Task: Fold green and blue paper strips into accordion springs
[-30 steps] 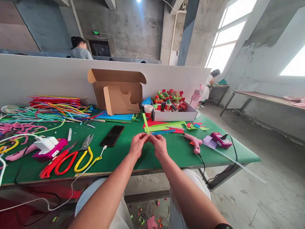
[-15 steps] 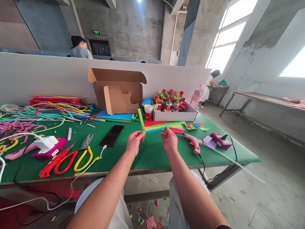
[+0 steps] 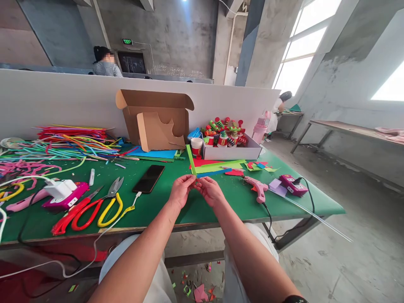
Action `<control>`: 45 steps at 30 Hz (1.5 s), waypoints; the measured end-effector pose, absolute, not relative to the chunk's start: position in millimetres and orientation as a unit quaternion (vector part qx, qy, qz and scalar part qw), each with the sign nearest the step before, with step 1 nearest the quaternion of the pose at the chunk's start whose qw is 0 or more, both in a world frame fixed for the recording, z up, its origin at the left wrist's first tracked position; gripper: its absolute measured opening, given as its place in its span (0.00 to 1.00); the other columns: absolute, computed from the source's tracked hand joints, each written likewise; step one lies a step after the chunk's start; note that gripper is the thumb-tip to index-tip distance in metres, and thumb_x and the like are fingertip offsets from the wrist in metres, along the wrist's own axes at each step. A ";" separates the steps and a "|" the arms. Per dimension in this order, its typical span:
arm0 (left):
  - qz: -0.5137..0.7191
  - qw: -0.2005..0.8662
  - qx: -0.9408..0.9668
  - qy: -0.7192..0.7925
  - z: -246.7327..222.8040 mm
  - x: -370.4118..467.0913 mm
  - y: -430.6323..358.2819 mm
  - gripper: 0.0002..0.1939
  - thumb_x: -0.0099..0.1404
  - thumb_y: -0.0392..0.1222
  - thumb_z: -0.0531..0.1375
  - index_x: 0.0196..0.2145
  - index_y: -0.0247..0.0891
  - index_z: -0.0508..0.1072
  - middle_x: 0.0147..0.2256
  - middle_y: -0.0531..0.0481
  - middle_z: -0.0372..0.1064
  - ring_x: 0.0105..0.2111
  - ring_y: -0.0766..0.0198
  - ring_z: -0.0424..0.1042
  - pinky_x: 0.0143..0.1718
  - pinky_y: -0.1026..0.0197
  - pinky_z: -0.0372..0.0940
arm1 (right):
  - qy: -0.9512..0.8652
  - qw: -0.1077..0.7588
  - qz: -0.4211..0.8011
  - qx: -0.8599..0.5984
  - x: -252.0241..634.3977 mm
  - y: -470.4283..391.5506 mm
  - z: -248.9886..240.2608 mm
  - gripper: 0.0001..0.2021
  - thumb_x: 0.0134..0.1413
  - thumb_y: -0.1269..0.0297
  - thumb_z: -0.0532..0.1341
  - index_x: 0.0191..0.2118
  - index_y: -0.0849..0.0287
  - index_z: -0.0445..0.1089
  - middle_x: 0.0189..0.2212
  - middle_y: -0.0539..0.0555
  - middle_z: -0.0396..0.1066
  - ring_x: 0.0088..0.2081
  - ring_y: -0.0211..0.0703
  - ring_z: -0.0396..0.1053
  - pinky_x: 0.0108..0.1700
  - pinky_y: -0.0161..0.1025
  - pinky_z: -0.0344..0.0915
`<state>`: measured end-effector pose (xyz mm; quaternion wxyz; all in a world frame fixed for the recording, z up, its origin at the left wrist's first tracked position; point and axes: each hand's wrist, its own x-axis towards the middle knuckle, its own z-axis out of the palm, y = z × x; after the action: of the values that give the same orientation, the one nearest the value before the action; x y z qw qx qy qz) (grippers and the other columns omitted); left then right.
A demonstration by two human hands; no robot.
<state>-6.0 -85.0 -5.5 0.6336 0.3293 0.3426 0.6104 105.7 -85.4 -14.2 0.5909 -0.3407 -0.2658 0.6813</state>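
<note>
My left hand (image 3: 183, 189) and my right hand (image 3: 210, 190) meet over the green table, fingertips pinched together where two paper strips join. A light green strip (image 3: 191, 159) rises from the pinch, leaning to the left. From the same point a blue strip (image 3: 214, 173) stretches to the right. Behind them lie red paper (image 3: 205, 163) and flat light green strips (image 3: 232, 164). To the right of my right hand rests a pink glue gun (image 3: 258, 188).
Scissors (image 3: 110, 198), red-handled pliers (image 3: 74, 212), a phone (image 3: 149, 179) and a power strip (image 3: 66, 198) lie left. Behind stand a cardboard box (image 3: 158, 122), paper cups (image 3: 196, 145) and a white box (image 3: 232, 155) of crafts. Another power strip (image 3: 293, 186) sits right. Two people are beyond.
My right hand has moved left along the blue strip to meet my left hand. The green strip has shifted slightly right and leans more.
</note>
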 end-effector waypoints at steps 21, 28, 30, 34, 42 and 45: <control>0.619 0.603 0.344 0.366 -7.2 -3.5 -85.9 0.19 0.35 0.48 0.74 0.22 0.34 0.75 0.21 0.50 0.72 0.23 0.67 0.68 0.31 0.61 0.64 | -0.260 0.617 0.662 -0.336 102.4 -87.1 -12.9 0.13 0.28 0.68 0.76 0.26 0.62 0.75 0.20 0.48 0.72 0.24 0.32 0.68 0.33 0.31 0.70; 0.619 0.591 0.350 0.381 -8.2 -2.2 -86.4 0.17 0.36 0.47 0.73 0.21 0.35 0.73 0.20 0.51 0.70 0.22 0.68 0.65 0.28 0.62 0.59 | -0.284 0.624 0.638 -0.350 99.6 -89.8 -12.6 0.16 0.27 0.60 0.76 0.25 0.62 0.75 0.20 0.48 0.71 0.24 0.32 0.67 0.32 0.32 0.69; 0.618 0.586 0.354 0.387 -9.1 -1.8 -86.6 0.17 0.36 0.47 0.72 0.21 0.36 0.73 0.20 0.52 0.70 0.22 0.67 0.66 0.28 0.62 0.59 | -0.293 0.631 0.623 -0.357 98.5 -91.5 -11.8 0.15 0.28 0.59 0.75 0.25 0.61 0.75 0.19 0.47 0.69 0.24 0.32 0.66 0.32 0.33 0.68; 0.615 0.574 0.356 0.408 -9.4 -1.0 -87.0 0.16 0.36 0.46 0.72 0.21 0.36 0.72 0.20 0.53 0.69 0.22 0.67 0.66 0.29 0.62 0.59 | -0.313 0.647 0.583 -0.378 95.5 -93.8 -11.1 0.14 0.31 0.58 0.74 0.25 0.60 0.75 0.19 0.47 0.69 0.23 0.33 0.65 0.32 0.35 0.67; 0.621 0.574 0.359 0.395 -11.8 0.2 -86.7 0.14 0.37 0.46 0.71 0.21 0.37 0.74 0.21 0.51 0.71 0.24 0.65 0.68 0.28 0.61 0.59 | -0.361 0.673 0.498 -0.411 92.3 -93.0 -13.6 0.11 0.37 0.56 0.70 0.25 0.58 0.74 0.19 0.49 0.71 0.23 0.37 0.66 0.31 0.37 0.66; 0.614 0.575 0.369 0.396 -11.8 -1.2 -86.0 0.15 0.38 0.47 0.71 0.22 0.37 0.75 0.21 0.50 0.72 0.24 0.64 0.68 0.29 0.61 0.60 | -0.379 0.668 0.484 -0.419 93.7 -93.0 -12.4 0.11 0.37 0.57 0.69 0.26 0.58 0.74 0.21 0.50 0.73 0.24 0.39 0.67 0.32 0.38 0.67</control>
<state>-1.2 -86.0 -11.8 0.5746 0.3690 0.3964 0.6137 93.7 -93.0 -12.4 0.6677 -0.4194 -0.3792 0.4842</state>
